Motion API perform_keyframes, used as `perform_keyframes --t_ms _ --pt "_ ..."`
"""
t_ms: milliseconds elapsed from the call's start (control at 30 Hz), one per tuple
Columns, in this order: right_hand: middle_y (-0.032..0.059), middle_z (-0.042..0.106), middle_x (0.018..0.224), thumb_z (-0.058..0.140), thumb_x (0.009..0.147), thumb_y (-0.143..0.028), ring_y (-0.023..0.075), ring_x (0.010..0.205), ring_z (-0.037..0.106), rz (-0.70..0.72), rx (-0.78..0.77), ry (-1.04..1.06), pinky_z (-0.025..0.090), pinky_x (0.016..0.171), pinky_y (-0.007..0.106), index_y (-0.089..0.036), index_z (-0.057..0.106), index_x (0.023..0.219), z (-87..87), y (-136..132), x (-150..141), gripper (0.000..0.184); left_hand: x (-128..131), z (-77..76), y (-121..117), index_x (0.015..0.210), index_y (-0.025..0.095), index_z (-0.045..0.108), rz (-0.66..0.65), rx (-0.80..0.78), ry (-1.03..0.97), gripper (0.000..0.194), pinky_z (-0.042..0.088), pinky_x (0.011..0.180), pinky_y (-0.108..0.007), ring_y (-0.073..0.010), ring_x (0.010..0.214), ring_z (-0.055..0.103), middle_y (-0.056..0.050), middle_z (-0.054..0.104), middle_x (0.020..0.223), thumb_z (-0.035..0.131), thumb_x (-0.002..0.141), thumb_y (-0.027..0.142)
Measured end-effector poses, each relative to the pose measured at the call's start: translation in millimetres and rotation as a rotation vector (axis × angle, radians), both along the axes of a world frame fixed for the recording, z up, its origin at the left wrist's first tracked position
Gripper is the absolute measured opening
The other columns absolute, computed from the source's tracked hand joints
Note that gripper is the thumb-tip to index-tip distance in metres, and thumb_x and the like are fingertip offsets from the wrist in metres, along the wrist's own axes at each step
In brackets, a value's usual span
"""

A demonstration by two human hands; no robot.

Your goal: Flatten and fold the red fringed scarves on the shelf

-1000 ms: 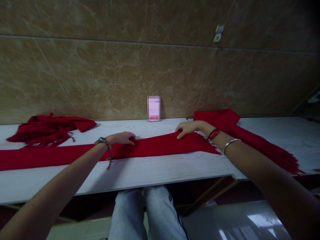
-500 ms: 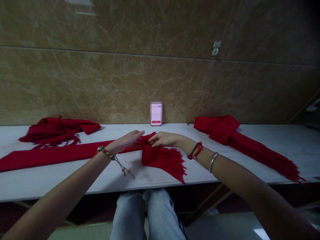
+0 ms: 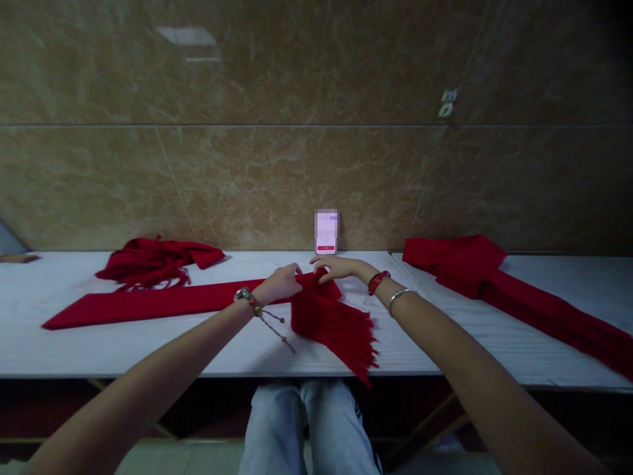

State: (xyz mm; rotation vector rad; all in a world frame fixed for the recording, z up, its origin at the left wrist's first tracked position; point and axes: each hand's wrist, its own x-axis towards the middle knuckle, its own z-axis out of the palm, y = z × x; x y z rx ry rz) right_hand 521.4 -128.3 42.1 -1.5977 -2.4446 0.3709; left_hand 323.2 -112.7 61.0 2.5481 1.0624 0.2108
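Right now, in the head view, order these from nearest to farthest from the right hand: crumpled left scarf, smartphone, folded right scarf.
1. Smartphone, just behind the right hand.
2. Folded scarf, right of the hand.
3. Crumpled scarf, left of the hand.

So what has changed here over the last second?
The fringed end of the middle red scarf, laid out to the right before, is now folded over, shifted left and brought to the front edge of the table. The right hand moved left toward the left hand; whether their fingers grip is unclear. The crumpled scarf, the far-right scarf and the phone stayed put.
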Motion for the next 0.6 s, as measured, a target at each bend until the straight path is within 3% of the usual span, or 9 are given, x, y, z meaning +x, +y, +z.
perform_keyframes --t_ms 167,300,400,500,600 --pt "0.0025 0.061 0.090 0.065 0.069 -0.033 0.0173 0.085 0.053 0.166 -0.088 0.125 0.041 0.077 0.029 -0.017 0.060 0.087 20.2 -4 -26 0.024 -52 31.3 29 0.086 0.015 0.062 -0.033 0.203 0.175 0.029 0.043 0.063 -0.023 -0.0199 0.078 0.060 -0.007 0.066 0.084 0.043 0.065 0.011" --pt "0.0010 0.059 0.084 0.065 0.069 -0.034 0.0149 0.075 0.051 0.216 0.001 0.309 0.040 0.068 0.026 -0.016 0.057 0.086 13.5 2 -62 0.026 -89 60.4 53 0.084 0.016 0.062 0.101 0.439 0.253 0.032 0.042 0.061 -0.022 -0.0188 0.073 0.060 -0.005 0.065 0.076 0.038 0.065 0.009" --pt "0.0016 0.060 0.084 0.063 0.070 -0.033 0.0144 0.074 0.051 0.180 0.037 0.415 0.039 0.065 0.025 -0.015 0.058 0.088 5.0 5 -73 0.026 -108 75.7 62 0.085 0.016 0.062 0.212 0.497 0.248 0.034 0.042 0.063 -0.022 -0.0181 0.074 0.060 -0.004 0.065 0.075 0.036 0.065 0.009" --pt "0.0014 0.059 0.075 0.060 0.071 -0.037 0.0139 0.068 0.051 0.091 0.105 0.456 0.038 0.060 0.025 -0.013 0.060 0.082 10.1 -1 -57 0.026 -108 79.9 63 0.087 0.014 0.062 0.231 0.494 0.231 0.035 0.042 0.065 -0.021 -0.0182 0.075 0.060 -0.005 0.065 0.077 0.035 0.065 0.010" --pt "0.0010 0.059 0.069 0.061 0.069 -0.041 0.0137 0.065 0.051 -0.033 0.209 0.489 0.038 0.059 0.026 -0.013 0.062 0.077 32.5 -23 -14 0.030 -77 77.3 58 0.089 0.013 0.063 0.152 0.470 0.154 0.037 0.042 0.067 -0.022 -0.0184 0.078 0.059 -0.007 0.065 0.083 0.035 0.066 0.010"
